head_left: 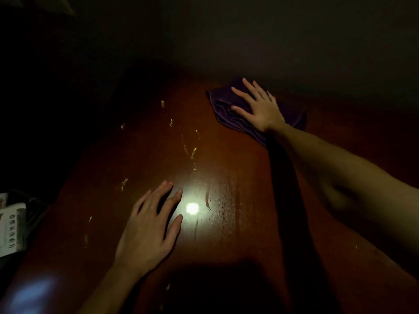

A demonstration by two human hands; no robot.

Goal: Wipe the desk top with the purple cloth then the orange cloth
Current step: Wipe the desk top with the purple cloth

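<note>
The scene is dim. A reddish-brown desk top (238,159) fills the middle of the view, with a bright lamp reflection and damp streaks near its front. The purple cloth (229,114) lies crumpled at the far right of the desk. My right hand (258,107) lies flat on it, fingers spread, pressing it to the wood. My left hand (149,230) rests flat on the desk near the front, fingers apart, holding nothing. No orange cloth is in view.
Small yellowish specks and smears (192,152) dot the left half of the desk. A stack of printed papers (12,230) sits off the desk's left edge. A dark wall rises behind the desk.
</note>
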